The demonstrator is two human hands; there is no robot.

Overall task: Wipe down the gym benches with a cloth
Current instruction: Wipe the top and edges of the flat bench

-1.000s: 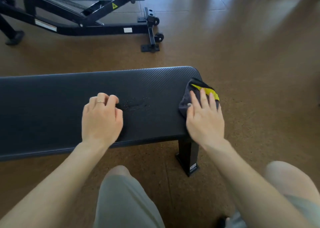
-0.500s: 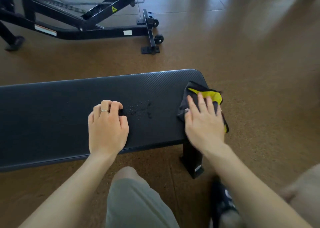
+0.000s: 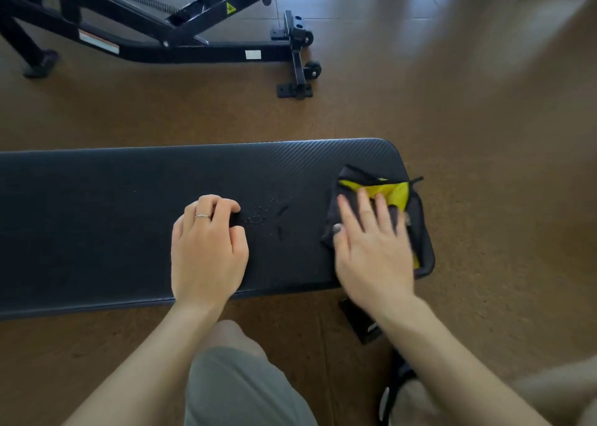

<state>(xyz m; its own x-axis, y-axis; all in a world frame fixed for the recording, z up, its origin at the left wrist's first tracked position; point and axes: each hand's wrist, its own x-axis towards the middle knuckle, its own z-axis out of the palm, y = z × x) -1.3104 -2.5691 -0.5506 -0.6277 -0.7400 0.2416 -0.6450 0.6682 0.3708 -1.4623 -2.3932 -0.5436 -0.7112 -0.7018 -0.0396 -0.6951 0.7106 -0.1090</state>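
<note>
Two hands rest on the black bench pad (image 3: 129, 218). The right hand (image 3: 371, 251), fingers straight and spread, presses the black-and-yellow cloth (image 3: 397, 196) flat at the pad's right end, where the cloth overhangs the rounded edge. The left hand (image 3: 206, 251) sits mid-pad with fingers curled under, holding nothing; water droplets (image 3: 261, 215) lie on the pad between hand and cloth. Brown cork-like floor (image 3: 484, 134) spreads open right of the bench. Beyond the bench's far edge stands a black adjustable bench frame (image 3: 181, 37).
</note>
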